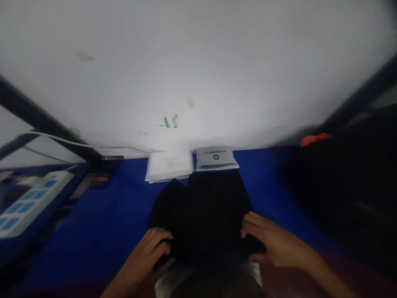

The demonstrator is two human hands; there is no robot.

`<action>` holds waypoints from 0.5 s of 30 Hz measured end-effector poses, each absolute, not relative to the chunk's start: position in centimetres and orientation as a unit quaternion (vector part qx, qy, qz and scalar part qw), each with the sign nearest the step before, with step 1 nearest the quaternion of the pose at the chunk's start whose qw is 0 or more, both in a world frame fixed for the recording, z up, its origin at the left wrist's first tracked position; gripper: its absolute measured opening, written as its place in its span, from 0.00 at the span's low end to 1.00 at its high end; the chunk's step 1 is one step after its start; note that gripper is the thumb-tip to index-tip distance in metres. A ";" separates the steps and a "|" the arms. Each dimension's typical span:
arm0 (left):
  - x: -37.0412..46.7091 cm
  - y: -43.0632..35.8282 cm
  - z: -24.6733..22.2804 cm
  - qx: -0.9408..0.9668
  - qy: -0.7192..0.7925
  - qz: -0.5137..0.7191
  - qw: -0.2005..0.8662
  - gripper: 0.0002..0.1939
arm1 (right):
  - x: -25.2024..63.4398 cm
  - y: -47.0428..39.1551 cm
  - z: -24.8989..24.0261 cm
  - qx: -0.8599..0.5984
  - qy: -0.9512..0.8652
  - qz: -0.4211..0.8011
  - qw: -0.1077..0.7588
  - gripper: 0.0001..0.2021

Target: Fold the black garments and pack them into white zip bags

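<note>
A piece of black cloth (207,211), which looks like a garment, lies spread on the blue surface (99,223) in front of me. My left hand (153,248) is at its lower left edge, fingers bent around the fabric. At the lower right edge, my right hand (263,238) has its fingers curled over the cloth, the thumb below. Just beyond the cloth lie a stack of white packets (170,164) and, right of it, a grey-white printed packet (215,158).
A white power strip (29,205) with blue sockets is at the left, and a white cable (77,144) runs along the pale wall (198,74). On the right rises a large dark heap (347,194) with an orange item (314,139) at its top.
</note>
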State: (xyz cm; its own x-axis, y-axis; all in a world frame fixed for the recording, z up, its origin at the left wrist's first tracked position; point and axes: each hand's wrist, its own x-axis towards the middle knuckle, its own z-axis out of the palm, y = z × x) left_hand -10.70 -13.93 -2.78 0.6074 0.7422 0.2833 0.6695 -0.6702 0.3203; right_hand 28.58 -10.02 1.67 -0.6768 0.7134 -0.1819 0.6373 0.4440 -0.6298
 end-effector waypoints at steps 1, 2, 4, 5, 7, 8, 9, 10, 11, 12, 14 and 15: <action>-10.9 -14.1 -2.7 0.893 0.396 0.194 0.090 0.06 | 29.2 -10.6 1.5 -0.417 -0.838 0.348 0.052 0.18; -11.0 -14.1 -2.5 0.895 0.394 0.189 0.091 0.06 | 29.8 -10.9 1.4 -0.428 -0.831 0.351 0.053 0.18; -10.9 -14.1 -2.1 0.899 0.389 0.181 0.089 0.07 | 30.7 -11.4 1.3 -0.435 -0.823 0.361 0.057 0.15; -10.8 -14.0 -1.9 0.900 0.387 0.181 0.085 0.07 | 31.0 -11.5 1.4 -0.435 -0.821 0.365 0.061 0.12; -10.8 -13.9 -1.7 0.901 0.384 0.185 0.077 0.07 | 31.4 -11.5 1.4 -0.433 -0.819 0.370 0.072 0.07; -10.8 -13.9 -1.7 0.901 0.383 0.188 0.076 0.08 | 31.4 -11.5 1.4 -0.432 -0.818 0.371 0.080 0.07; -10.9 -13.9 -1.7 0.900 0.384 0.192 0.079 0.08 | 31.5 -11.4 1.3 -0.432 -0.817 0.372 0.090 0.07; -11.0 -14.0 -1.7 0.896 0.388 0.197 0.088 0.08 | 31.5 -11.3 1.2 -0.430 -0.816 0.373 0.101 0.07; -11.2 -14.1 -1.7 0.890 0.394 0.205 0.099 0.08 | 31.5 -11.2 1.1 -0.429 -0.813 0.377 0.114 0.08; -11.3 -14.2 -1.7 0.882 0.404 0.217 0.114 0.07 | 31.6 -11.1 0.9 -0.429 -0.808 0.382 0.129 0.08; -11.4 -14.3 -1.6 0.849 0.439 0.258 0.140 0.06 | 31.7 -10.7 0.5 -0.440 -0.792 0.390 0.163 0.09; -11.4 -14.3 -1.6 0.828 0.460 0.285 0.148 0.05 | 31.8 -10.4 0.2 -0.453 -0.780 0.391 0.181 0.09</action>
